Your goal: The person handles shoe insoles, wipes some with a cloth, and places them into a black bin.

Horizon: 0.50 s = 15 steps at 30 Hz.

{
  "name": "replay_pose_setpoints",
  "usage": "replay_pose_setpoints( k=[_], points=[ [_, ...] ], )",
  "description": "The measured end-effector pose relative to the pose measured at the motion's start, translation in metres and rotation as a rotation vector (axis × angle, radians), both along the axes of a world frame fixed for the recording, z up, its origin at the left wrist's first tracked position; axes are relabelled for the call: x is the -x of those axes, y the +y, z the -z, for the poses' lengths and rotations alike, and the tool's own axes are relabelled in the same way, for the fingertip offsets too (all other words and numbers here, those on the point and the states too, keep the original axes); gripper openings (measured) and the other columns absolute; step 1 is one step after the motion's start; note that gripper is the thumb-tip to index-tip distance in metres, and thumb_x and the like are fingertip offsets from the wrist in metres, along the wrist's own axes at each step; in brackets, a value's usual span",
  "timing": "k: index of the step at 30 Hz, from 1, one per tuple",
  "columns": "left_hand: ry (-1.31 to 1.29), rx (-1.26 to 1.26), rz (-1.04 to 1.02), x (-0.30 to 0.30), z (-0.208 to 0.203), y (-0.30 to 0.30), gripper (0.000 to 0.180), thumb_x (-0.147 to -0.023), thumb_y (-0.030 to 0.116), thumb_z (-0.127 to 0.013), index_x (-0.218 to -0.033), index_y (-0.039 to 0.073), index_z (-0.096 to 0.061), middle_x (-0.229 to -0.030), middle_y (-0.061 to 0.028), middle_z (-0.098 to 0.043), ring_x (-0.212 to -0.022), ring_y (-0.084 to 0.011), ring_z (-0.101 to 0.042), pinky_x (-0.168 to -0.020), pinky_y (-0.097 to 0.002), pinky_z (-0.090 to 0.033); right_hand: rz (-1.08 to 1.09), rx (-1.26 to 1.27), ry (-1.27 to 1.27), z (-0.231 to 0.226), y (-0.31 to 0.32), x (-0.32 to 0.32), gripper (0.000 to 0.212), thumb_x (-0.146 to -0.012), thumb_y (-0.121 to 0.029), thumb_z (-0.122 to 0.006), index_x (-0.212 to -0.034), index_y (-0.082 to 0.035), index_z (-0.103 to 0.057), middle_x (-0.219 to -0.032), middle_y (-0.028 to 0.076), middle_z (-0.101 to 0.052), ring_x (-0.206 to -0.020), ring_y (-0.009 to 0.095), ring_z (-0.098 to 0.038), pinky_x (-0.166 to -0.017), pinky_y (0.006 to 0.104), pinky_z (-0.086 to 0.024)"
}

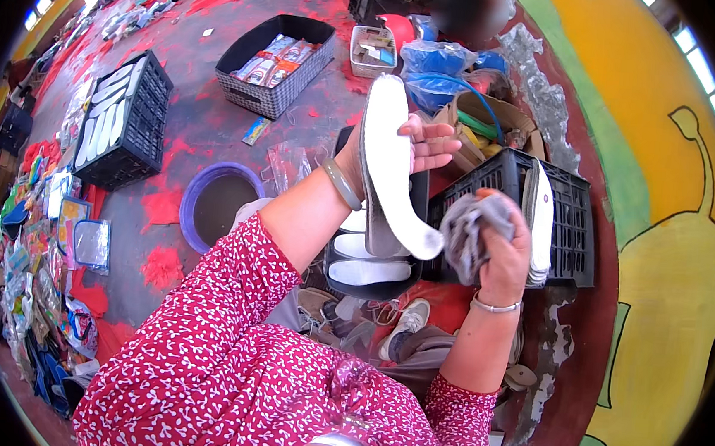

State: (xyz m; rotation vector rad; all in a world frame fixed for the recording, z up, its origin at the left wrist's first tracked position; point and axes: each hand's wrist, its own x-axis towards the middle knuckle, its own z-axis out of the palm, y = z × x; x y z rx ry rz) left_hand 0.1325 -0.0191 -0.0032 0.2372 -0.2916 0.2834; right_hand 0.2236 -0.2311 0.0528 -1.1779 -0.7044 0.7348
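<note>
The white insole [391, 159] is up in the air in front of the person, lying across the left hand [423, 145], wide end up, its narrow end hanging low near the rag [466, 235]; from here I can't tell whether the two touch. The left fingers reach out past its edge, straight and loosely spread rather than wrapped round it, and how hard the thumb presses I can't make out. The right hand [506, 254] has its fingers closed on the grey rag, bunched up and surely soft. I'd judge the insole light and springy, firm enough to stand up from the palm yet willing to flex toward its narrow end. A grey layer shows along its edge, perhaps a backing or a second piece, so both should be kept together. The middle looks the best place to hold, by the edges, leaving the white face free. More insoles [368, 272] lie in the black tub [333, 284] below, and a purple bucket [190, 211] of dark liquid stands left.
</note>
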Motion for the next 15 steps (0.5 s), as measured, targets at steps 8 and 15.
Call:
replay_pose_setpoints(
  k=[8,15],
  points=[
    [0.105,-0.071,0.135,-0.012,0.005,-0.026,0.037,-0.088,0.029,-0.052,-0.063,0.002,-0.046,-0.13,-0.019,-0.04,-0.117,-0.0405,-0.046,-0.091,-0.0504,-0.047,0.234,-0.08,-0.405,-0.001,0.011,-0.006,0.041,-0.089,-0.006,-0.056,-0.128,0.0,-0.045,-0.11,0.007,-0.056,-0.096,0.012,-0.056,-0.085,0.0253,-0.045],
    [0.161,-0.141,0.199,-0.017,0.019,-0.039,0.037,-0.09,0.037,-0.048,-0.07,0.006,-0.047,-0.115,-0.018,-0.049,-0.108,-0.0312,-0.051,-0.087,-0.0376,-0.048,0.323,0.442,-1.033,0.038,0.035,0.004,0.051,-0.072,-0.008,-0.066,-0.121,-0.007,-0.049,-0.113,0.019,-0.055,-0.106,0.034,-0.053,-0.089,0.037,-0.043]
  ],
)
